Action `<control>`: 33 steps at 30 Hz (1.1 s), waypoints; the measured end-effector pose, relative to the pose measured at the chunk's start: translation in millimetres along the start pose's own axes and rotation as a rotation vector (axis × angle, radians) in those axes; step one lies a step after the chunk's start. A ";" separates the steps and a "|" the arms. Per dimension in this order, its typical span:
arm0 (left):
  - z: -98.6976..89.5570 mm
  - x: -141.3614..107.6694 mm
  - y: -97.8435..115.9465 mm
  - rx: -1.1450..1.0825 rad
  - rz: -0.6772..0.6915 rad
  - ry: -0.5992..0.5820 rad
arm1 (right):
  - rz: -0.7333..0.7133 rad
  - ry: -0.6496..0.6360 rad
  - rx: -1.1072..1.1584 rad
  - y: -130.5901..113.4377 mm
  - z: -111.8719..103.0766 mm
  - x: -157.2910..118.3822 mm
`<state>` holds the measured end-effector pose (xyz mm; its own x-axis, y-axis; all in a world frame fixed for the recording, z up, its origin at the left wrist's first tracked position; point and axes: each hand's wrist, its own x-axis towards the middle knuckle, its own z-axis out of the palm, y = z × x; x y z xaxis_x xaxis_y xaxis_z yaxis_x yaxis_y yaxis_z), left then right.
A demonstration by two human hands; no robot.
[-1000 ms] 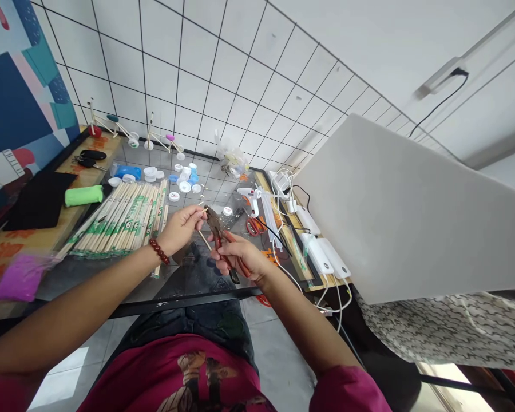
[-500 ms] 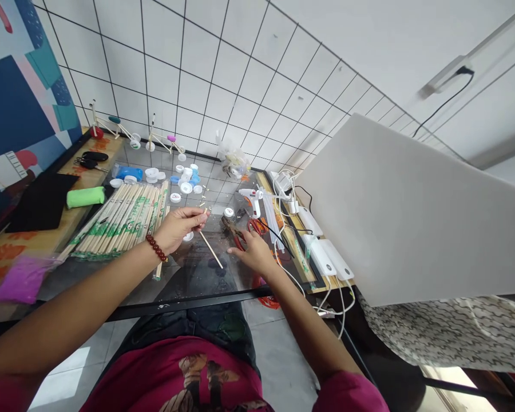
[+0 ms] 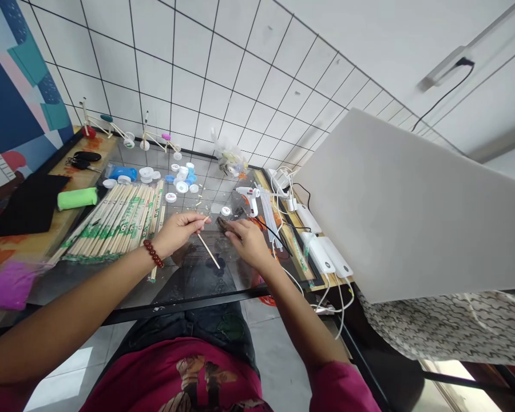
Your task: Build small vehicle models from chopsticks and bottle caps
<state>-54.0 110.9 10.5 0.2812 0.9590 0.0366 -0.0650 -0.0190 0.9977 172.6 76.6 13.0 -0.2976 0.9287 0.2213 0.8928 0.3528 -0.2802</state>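
Note:
Pinched between the thumb and fingers of my left hand is a thin wooden chopstick, which slants down to the right above the glass tabletop. My right hand is closed over a pair of pliers; the dark, worn jaws poke out past the fingers and the handles are hidden under the palm. A white bottle cap lies just beyond the jaws. Bundles of wrapped chopsticks lie to the left of my left hand.
A white glue gun and clear glue sticks lie at the right, with cables and white power strips. Several bottle caps cluster at the back near small stick models. A green roll is at the left.
My right hand has closed over the pliers and covers their red handles. My left hand still holds the chopstick at nearly the same spot. The view has shifted slightly.

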 end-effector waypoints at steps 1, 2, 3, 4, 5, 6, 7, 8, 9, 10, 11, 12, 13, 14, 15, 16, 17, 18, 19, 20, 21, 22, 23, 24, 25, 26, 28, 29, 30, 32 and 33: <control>0.2 -0.4 0.0 0.064 0.033 -0.020 | -0.043 0.058 0.114 -5.9 -0.2 4.1; 0.5 -0.9 0.2 0.109 0.064 -0.039 | -0.079 0.109 0.216 -12.0 0.1 8.0; 0.8 -1.4 0.5 0.137 0.088 -0.053 | -0.105 0.144 0.294 -18.0 0.6 11.6; 1.0 -1.9 0.8 0.149 0.105 -0.063 | -0.122 0.164 0.347 -23.4 1.3 14.7; 1.3 -2.2 0.8 0.151 0.114 -0.065 | -0.129 0.175 0.378 -27.9 2.0 17.3; 1.4 -2.2 0.4 0.150 0.114 -0.063 | -0.128 0.179 0.392 -31.2 2.6 19.4; 1.4 -2.0 -0.3 0.150 0.112 -0.057 | -0.123 0.179 0.393 -33.4 3.0 21.0; 1.2 -1.6 -1.5 0.157 0.113 -0.048 | -0.116 0.178 0.387 -34.5 3.3 22.3; 0.7 -0.9 -3.0 0.174 0.127 -0.034 | -0.112 0.179 0.380 -34.8 3.3 23.4; 0.0 -0.1 -4.8 0.204 0.157 -0.016 | -0.113 0.180 0.372 -34.4 3.1 24.5; -1.1 0.7 -6.5 0.250 0.199 -0.001 | -0.120 0.178 0.367 -33.8 2.9 25.7; -2.4 1.3 -8.1 0.308 0.250 0.011 | -0.129 0.174 0.366 -33.1 2.6 27.1; -3.8 1.6 -9.3 0.377 0.304 0.017 | -0.140 0.167 0.369 -32.5 2.5 28.7; -5.3 1.5 -10.0 0.454 0.362 0.019 | -0.147 0.158 0.374 -32.3 2.6 30.5; -6.8 1.1 -10.2 0.541 0.421 0.017 | -0.149 0.145 0.381 -32.5 3.0 32.4; -8.0 0.2 -9.9 0.637 0.484 0.012 | -0.144 0.136 0.390 -33.0 3.7 34.4; -9.0 -1.1 -9.2 0.740 0.546 0.008 | -0.136 0.133 0.400 -33.8 5.0 36.2; -9.6 -2.6 -8.4 0.844 0.603 0.011 | -0.130 0.134 0.411 -34.8 6.6 37.9; -9.8 -4.1 -7.7 0.943 0.648 0.019 | -0.127 0.143 0.423 -35.9 8.6 39.4; -9.8 -5.6 -7.2 1.028 0.679 0.030 | -0.128 0.152 0.438 -36.9 10.9 40.6; -9.7 -6.9 -7.2 1.092 0.697 0.041 | -0.130 0.157 0.461 -37.6 13.5 41.7; -9.5 -7.8 -7.7 1.127 0.707 0.049 | -0.123 0.150 0.501 -38.1 16.2 42.5; -9.4 -8.2 -8.7 1.133 0.712 0.051 | -0.100 0.135 0.565 -38.1 19.0 43.3; -9.3 -8.3 -10.1 1.115 0.714 0.046 | -0.058 0.112 0.658 -37.7 21.9 44.0; -9.3 -7.9 -11.8 1.078 0.712 0.037 | -0.001 0.080 0.776 -36.9 24.8 44.8; -9.3 -7.4 -13.5 1.030 0.705 0.028 | 0.068 0.039 0.908 -35.9 27.5 45.5; -9.0 -6.1 -16.3 0.929 0.683 0.018 | 0.215 -0.044 1.164 -33.2 32.4 46.9; -8.5 -5.6 -17.1 0.881 0.670 0.015 | 0.281 -0.089 1.270 -31.8 34.3 47.4; -7.8 -5.2 -17.3 0.834 0.656 0.014 | 0.339 -0.133 1.357 -30.6 35.8 47.7; -5.7 -4.8 -16.5 0.744 0.616 0.011 | 0.425 -0.204 1.492 -28.7 37.5 47.9; -4.5 -4.8 -15.7 0.700 0.590 0.007 | 0.447 -0.228 1.550 -28.2 37.7 47.9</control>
<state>-58.7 107.9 -5.6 0.3804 0.7411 0.5532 0.3999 -0.6712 0.6241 120.4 115.4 -3.7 -0.2897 0.9298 -0.2268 -0.2173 -0.2947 -0.9306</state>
